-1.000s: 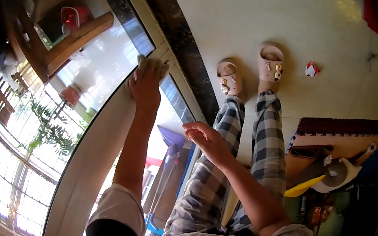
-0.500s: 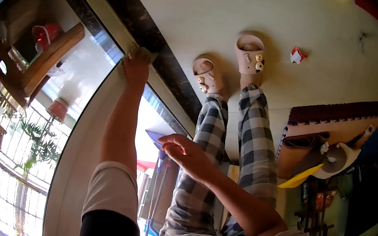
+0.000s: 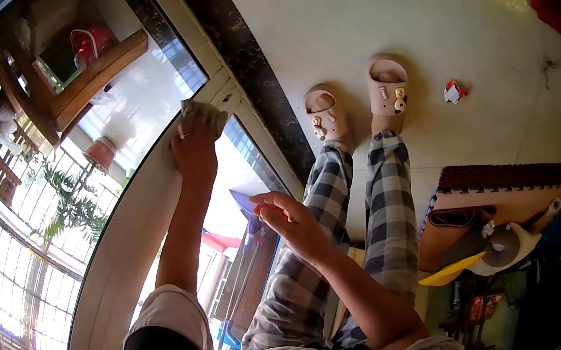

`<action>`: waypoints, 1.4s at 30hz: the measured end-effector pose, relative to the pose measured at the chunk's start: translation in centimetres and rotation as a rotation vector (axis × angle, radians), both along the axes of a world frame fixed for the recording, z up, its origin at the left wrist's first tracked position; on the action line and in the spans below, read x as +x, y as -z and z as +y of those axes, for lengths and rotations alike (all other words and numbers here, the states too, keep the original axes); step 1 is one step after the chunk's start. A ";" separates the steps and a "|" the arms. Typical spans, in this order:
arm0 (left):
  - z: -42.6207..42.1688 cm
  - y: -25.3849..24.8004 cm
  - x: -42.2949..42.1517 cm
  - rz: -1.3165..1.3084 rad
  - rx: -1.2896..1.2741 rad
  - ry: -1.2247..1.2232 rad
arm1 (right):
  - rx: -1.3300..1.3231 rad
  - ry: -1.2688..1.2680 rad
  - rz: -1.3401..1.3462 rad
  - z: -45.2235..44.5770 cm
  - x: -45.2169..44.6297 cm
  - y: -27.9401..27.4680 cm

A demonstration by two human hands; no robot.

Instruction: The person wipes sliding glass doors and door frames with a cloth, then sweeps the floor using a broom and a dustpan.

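Observation:
A greyish cloth (image 3: pixel 209 117) is bunched under the fingers of my left hand (image 3: pixel 196 146), which presses it on the light door frame (image 3: pixel 139 227) near its lower end. Glass panes lie on both sides of that frame. My right hand (image 3: pixel 291 225) hovers in the air in front of my checked trouser leg (image 3: pixel 320 194), touching nothing. Its fingers are loosely bent, with the thumb and fingertips apart, and I see nothing in it.
Pink clogs (image 3: pixel 388 93) are on my feet on the pale floor (image 3: pixel 316 10). A crumpled red and white wrapper (image 3: pixel 455 92) lies beyond them. A dark door sill (image 3: pixel 240 49) runs alongside. Mats (image 3: pixel 497 196) and a yellow object (image 3: pixel 452 270) are at right. Through the glass stand a wooden chair (image 3: pixel 97 84) and plants (image 3: pixel 71 201).
My left hand and the cloth have come back from the lower rail by the sill, nearer to me along the door frame. My right hand still hovers. The view has shifted slightly.

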State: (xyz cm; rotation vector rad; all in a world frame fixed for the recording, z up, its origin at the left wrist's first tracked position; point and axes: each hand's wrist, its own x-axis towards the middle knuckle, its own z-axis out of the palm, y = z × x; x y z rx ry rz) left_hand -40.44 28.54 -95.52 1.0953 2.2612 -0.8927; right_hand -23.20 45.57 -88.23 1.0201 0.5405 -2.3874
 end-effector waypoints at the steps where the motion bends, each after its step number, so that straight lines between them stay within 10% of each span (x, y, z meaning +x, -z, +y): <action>1: -0.6 0.8 0.4 -0.045 -0.059 -0.003 | -0.015 0.015 -0.007 0.2 -0.1 0.0; 11: -3.0 17.1 1.9 -0.194 -0.109 0.214 | -0.025 -0.128 0.024 1.3 0.4 0.2; 19: -4.6 10.0 3.4 -0.100 0.187 0.148 | -0.096 -0.094 -0.012 1.1 0.5 0.1; 23: -5.0 2.2 4.0 -0.140 -0.109 0.092 | 0.021 0.002 0.016 0.3 0.7 0.2; 34: -2.8 16.1 2.5 -0.280 -0.242 0.081 | -0.032 -0.128 -0.069 1.6 0.8 0.3; 42: -4.3 7.8 3.2 -0.127 0.096 0.029 | -0.049 -0.034 -0.035 1.0 0.4 0.2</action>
